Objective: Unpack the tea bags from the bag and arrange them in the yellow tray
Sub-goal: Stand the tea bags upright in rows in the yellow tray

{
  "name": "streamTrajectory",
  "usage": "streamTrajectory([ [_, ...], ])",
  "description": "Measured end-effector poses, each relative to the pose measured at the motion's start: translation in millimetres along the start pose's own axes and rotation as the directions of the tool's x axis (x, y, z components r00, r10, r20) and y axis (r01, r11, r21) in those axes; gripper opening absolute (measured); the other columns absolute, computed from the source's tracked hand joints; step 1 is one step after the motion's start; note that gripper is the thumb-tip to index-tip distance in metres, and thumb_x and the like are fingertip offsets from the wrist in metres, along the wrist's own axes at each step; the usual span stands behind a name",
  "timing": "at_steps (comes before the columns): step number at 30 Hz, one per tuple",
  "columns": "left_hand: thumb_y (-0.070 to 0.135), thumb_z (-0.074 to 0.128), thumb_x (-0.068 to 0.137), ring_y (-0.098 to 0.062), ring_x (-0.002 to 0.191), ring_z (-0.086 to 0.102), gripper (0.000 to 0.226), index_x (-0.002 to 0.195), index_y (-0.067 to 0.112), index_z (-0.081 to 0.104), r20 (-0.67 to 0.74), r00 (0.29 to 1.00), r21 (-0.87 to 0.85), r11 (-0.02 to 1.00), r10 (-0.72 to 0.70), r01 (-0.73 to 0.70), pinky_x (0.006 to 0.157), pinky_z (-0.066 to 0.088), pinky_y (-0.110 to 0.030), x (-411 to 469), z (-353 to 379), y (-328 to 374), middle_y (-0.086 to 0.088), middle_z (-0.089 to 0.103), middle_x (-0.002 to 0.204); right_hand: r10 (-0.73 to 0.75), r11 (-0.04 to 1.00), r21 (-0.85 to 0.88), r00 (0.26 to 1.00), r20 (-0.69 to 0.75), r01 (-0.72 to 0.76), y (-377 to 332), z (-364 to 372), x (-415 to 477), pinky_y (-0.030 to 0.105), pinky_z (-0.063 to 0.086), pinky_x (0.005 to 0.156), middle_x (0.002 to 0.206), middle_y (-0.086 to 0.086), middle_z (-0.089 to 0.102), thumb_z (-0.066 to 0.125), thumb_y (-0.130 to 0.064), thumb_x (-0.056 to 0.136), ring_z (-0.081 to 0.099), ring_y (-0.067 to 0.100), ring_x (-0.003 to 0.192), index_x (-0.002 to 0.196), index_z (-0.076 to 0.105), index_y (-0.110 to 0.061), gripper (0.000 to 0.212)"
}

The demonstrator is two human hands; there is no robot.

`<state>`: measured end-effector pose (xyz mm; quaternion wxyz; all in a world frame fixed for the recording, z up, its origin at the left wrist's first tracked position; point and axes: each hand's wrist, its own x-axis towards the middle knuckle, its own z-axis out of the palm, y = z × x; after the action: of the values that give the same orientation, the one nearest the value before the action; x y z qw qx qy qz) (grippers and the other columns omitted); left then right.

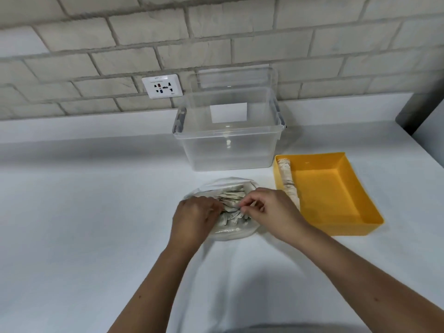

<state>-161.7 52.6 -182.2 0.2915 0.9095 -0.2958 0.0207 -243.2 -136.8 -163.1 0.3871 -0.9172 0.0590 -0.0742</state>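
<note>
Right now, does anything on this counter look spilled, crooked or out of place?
Nothing stands out. A row of tea bags lines one wall of the yellow tray; the remaining tea bags sit in the bag under the left hand and right hand. None lie on the counter.

Hands (195,218) (272,212) in bag (229,234) of tea bags (231,195)

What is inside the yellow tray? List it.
A row of tea bags lies along the left wall of the yellow tray; the remaining floor is bare. The right hand hides the row's near end.

Open bag (223,233) w/ tea bags (231,200); yellow tray (341,227) right, one row.
</note>
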Motion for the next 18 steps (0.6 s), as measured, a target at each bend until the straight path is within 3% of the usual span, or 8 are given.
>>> streamTrajectory([
  [4,0.038,0.048,0.079,-0.019,0.084,0.068,0.031,0.09,0.032,0.076,0.051,0.998,0.225,0.973,0.048,-0.059,0.081,0.044,-0.036,3,18,-10,0.01,0.074,0.085,0.012,0.976,-0.218,0.999,0.052,0.0,-2,23,10,0.025,0.046,0.073,0.103,-0.01,0.069,0.066,-0.027,0.087,0.063,0.012,0.092,0.101,0.074,-0.03,0.016],
  [7,0.032,0.057,0.077,-0.021,0.085,0.068,0.026,0.093,0.028,0.076,0.034,0.999,0.214,0.976,0.032,-0.039,0.081,0.046,-0.038,4,22,-12,0.007,0.074,0.086,0.018,0.936,-0.351,1.0,0.024,-0.008,-3,36,16,0.028,0.048,0.077,0.11,-0.012,0.067,0.063,-0.035,0.086,0.061,0.012,0.102,0.109,0.068,-0.036,0.023],
  [12,0.031,0.066,0.083,-0.022,0.092,0.067,0.025,0.105,0.021,0.072,0.032,0.998,0.126,0.991,-0.051,0.047,0.084,0.044,-0.034,4,23,-20,0.002,0.074,0.095,0.007,0.903,-0.43,0.999,-0.035,-0.021,1,53,24,0.026,0.043,0.068,0.101,-0.01,0.065,0.062,-0.045,0.084,0.062,0.012,0.097,0.106,0.067,-0.036,0.024],
  [14,0.03,0.071,0.084,-0.017,0.092,0.065,0.024,0.107,0.023,0.071,0.024,0.994,-0.007,0.995,-0.104,0.104,0.08,0.045,-0.028,3,18,-20,0.006,0.072,0.097,0.0,0.918,-0.394,0.996,-0.088,-0.035,3,53,23,0.025,0.042,0.065,0.095,-0.01,0.066,0.063,-0.045,0.086,0.063,0.011,0.092,0.097,0.07,-0.034,0.017],
  [17,0.037,0.067,0.089,-0.01,0.088,0.064,0.016,0.092,0.024,0.075,-0.023,0.979,-0.193,0.961,-0.205,0.196,0.075,0.045,-0.025,-1,10,-17,0.01,0.073,0.091,0.067,0.983,-0.151,0.973,-0.221,-0.102,2,44,19,0.029,0.051,0.063,0.078,-0.011,0.07,0.07,-0.04,0.083,0.065,0.01,0.076,0.086,0.071,-0.03,0.011],
  [18,0.047,0.059,0.091,-0.011,0.084,0.065,0.03,0.084,0.023,0.076,-0.03,0.973,-0.228,0.949,-0.23,0.217,0.074,0.048,-0.029,-2,8,-16,0.008,0.074,0.085,0.085,0.993,-0.057,0.962,-0.259,-0.103,1,41,17,0.032,0.053,0.064,0.074,-0.012,0.069,0.072,-0.038,0.082,0.064,0.009,0.072,0.084,0.071,-0.029,0.01],
])
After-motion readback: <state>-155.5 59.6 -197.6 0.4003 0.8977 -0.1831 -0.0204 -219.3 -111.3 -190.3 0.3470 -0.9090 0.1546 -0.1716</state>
